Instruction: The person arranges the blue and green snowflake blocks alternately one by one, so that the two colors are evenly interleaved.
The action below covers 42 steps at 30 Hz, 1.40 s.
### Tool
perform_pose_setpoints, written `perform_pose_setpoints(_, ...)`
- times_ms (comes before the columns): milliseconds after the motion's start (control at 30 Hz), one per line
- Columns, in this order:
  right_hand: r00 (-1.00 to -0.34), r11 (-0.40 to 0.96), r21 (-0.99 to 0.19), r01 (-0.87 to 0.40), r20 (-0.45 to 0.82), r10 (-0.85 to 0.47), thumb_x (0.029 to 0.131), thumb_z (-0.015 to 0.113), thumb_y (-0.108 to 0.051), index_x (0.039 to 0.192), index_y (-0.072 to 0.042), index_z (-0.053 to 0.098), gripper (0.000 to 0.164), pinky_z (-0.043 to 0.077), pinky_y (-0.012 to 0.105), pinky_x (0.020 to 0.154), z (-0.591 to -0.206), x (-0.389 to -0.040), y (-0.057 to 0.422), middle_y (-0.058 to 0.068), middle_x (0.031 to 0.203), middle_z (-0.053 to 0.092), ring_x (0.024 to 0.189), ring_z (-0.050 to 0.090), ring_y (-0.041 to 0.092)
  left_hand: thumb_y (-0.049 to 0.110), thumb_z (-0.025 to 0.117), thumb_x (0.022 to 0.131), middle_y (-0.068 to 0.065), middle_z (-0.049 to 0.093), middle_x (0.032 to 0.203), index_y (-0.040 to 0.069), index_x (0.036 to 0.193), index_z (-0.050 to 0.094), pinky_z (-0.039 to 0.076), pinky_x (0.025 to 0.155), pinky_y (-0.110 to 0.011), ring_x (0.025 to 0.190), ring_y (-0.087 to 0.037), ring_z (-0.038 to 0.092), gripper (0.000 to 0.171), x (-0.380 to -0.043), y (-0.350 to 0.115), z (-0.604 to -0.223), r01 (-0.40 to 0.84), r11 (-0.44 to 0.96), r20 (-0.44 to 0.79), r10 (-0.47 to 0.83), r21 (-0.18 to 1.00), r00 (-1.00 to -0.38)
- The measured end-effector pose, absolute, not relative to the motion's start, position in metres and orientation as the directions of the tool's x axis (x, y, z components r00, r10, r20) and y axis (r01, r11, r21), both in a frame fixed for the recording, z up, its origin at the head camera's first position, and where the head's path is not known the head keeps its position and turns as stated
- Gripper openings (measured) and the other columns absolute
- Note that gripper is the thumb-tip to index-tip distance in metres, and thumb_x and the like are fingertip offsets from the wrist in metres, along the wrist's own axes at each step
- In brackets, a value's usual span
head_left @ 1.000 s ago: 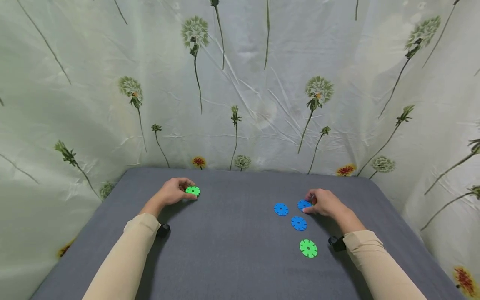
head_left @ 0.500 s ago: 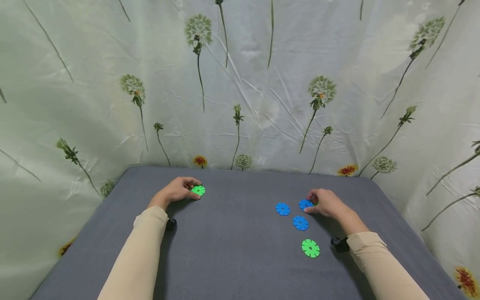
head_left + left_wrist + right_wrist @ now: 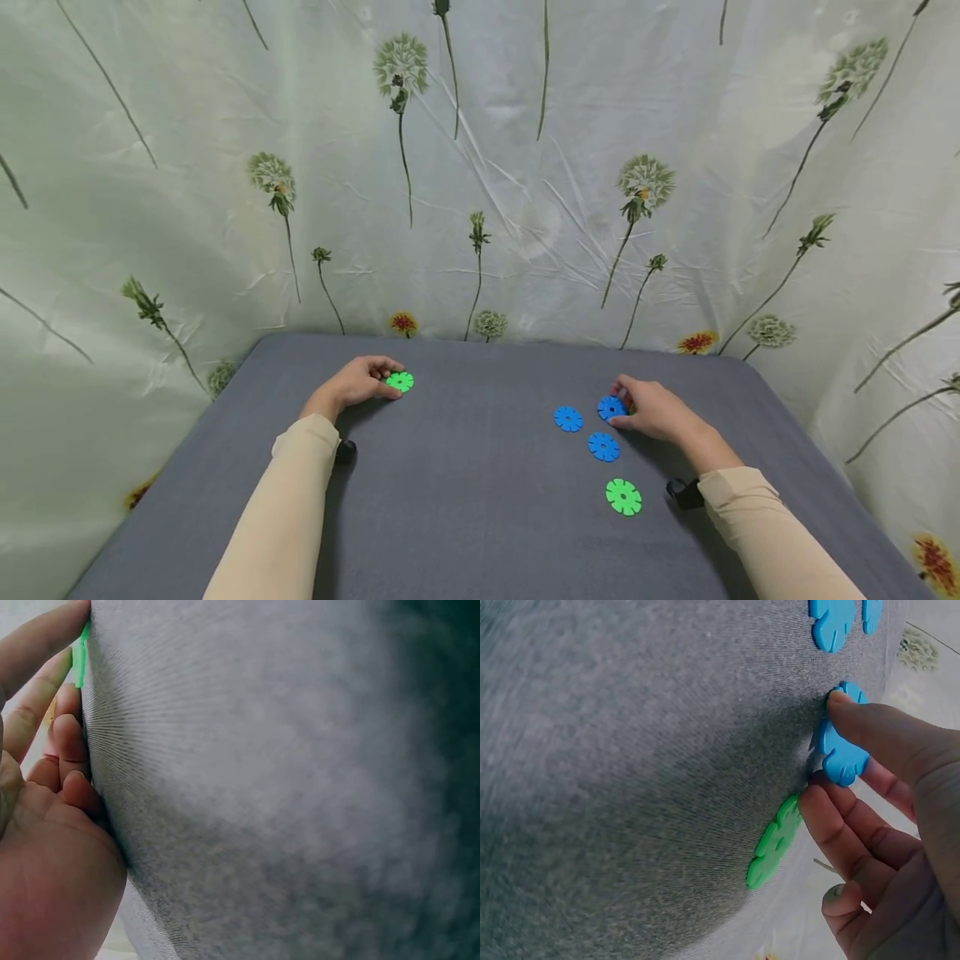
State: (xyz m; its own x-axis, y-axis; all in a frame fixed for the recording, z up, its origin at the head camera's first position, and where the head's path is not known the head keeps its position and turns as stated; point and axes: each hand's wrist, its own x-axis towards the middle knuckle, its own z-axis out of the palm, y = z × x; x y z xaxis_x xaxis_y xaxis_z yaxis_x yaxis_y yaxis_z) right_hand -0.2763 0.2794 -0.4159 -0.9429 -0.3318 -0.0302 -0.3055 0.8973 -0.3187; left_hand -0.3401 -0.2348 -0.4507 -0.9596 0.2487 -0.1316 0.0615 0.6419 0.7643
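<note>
At the far left of the table, my left hand (image 3: 357,385) pinches a green notched plastic disc (image 3: 403,381) between thumb and fingers. Only a thin green edge of that disc (image 3: 80,664) shows in the left wrist view. On the right side, my right hand (image 3: 656,410) holds a blue notched disc (image 3: 611,407) by its rim, thumb on the near edge. Seen from the right wrist, this blue disc (image 3: 844,754) stands tilted against the cloth. Another green disc (image 3: 775,844) lies beside the right fingertips, mostly hidden by the hand in the head view.
Two blue discs, one farther left (image 3: 567,419) and one nearer (image 3: 603,447), lie flat by the right hand. A green disc (image 3: 623,497) lies closer to the front. Grey cloth covers the table (image 3: 465,500); a flower-printed curtain (image 3: 510,208) hangs behind it.
My left hand has shifted slightly to the right with its green disc. The right hand stays nearly in place, its blue disc tipped up a little more.
</note>
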Motion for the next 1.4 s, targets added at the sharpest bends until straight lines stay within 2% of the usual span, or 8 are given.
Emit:
perform_pose_setpoints(133,-0.925,0.877,-0.330,-0.350,-0.027,-0.380,0.093,0.086,-0.019,0.121,-0.006,0.064,0.039,0.053,0.041,0.073,-0.418,-0.278,0.279,0.008,0.096,0.069,0.081,0.060,0.018,0.017,0.085,0.093,-0.013,0.061,0.124,0.008,0.138,0.071,0.046,0.087,-0.035,0.106,-0.026,0.052,0.049,-0.340,-0.234,-0.452,0.053,0.641,-0.134,0.240,0.766,-0.961)
perform_pose_setpoints(333,-0.904,0.848,-0.372,-0.378,-0.048,-0.424,0.093,0.084,-0.016,0.126,-0.007,0.064,0.039,0.057,0.045,0.078,-0.415,-0.279,0.279,0.011,0.100,0.070,0.086,0.064,0.021,0.017,0.085,0.092,-0.013,0.061,0.122,0.007,0.138,0.071,0.045,0.086,-0.035,0.104,-0.026,0.052,0.049,-0.338,-0.234,-0.451,0.063,0.644,-0.125,0.243,0.763,-0.962)
perform_pose_setpoints(567,-0.895,0.827,-0.458,-0.327,-0.130,-0.426,0.091,0.086,-0.013,0.130,-0.010,0.067,0.043,0.052,0.039,0.078,-0.412,-0.279,0.282,0.011,0.105,0.066,0.086,0.062,0.021,0.018,0.085,0.091,-0.012,0.061,0.119,0.007,0.137,0.071,0.045,0.087,-0.035,0.103,-0.025,0.053,0.049,-0.341,-0.234,-0.453,0.064,0.648,-0.122,0.238,0.759,-0.964)
perform_pose_setpoints(800,-0.894,0.824,-0.464,-0.326,-0.132,-0.428,0.092,0.086,-0.018,0.128,-0.009,0.068,0.042,0.053,0.038,0.077,-0.414,-0.280,0.283,0.010,0.105,0.069,0.089,0.063,0.019,0.019,0.086,0.091,-0.013,0.060,0.119,0.006,0.137,0.070,0.044,0.087,-0.035,0.102,-0.026,0.052,0.050,-0.340,-0.233,-0.452,0.066,0.647,-0.123,0.242,0.760,-0.962)
perform_pose_setpoints(1067,-0.890,0.830,-0.453,-0.325,-0.151,-0.430,0.093,0.085,-0.020,0.141,-0.008,0.066,0.052,0.046,0.034,0.072,-0.413,-0.286,0.282,0.007,0.098,0.065,0.082,0.054,0.017,0.017,0.086,0.091,-0.011,0.060,0.119,0.006,0.138,0.070,0.045,0.088,-0.035,0.103,-0.026,0.052,0.051,-0.340,-0.233,-0.452,0.052,0.635,-0.127,0.233,0.771,-0.964)
perform_pose_setpoints(1200,-0.883,0.827,-0.445,-0.343,-0.148,-0.445,0.093,0.085,-0.020,0.139,-0.007,0.069,0.051,0.042,0.032,0.070,-0.412,-0.286,0.282,0.003,0.091,0.063,0.078,0.050,0.015,0.016,0.087,0.089,-0.010,0.061,0.117,0.006,0.136,0.071,0.045,0.089,-0.035,0.102,-0.024,0.052,0.051,-0.342,-0.233,-0.454,0.050,0.624,-0.121,0.229,0.780,-0.966)
perform_pose_setpoints(1400,-0.890,0.835,-0.432,-0.340,-0.140,-0.434,0.093,0.086,-0.022,0.134,-0.005,0.073,0.047,0.044,0.029,0.066,-0.414,-0.287,0.284,0.001,0.088,0.066,0.075,0.053,0.013,0.016,0.087,0.089,-0.011,0.061,0.117,0.006,0.136,0.072,0.044,0.088,-0.035,0.102,-0.024,0.052,0.050,-0.342,-0.233,-0.454,0.056,0.626,-0.115,0.229,0.778,-0.967)
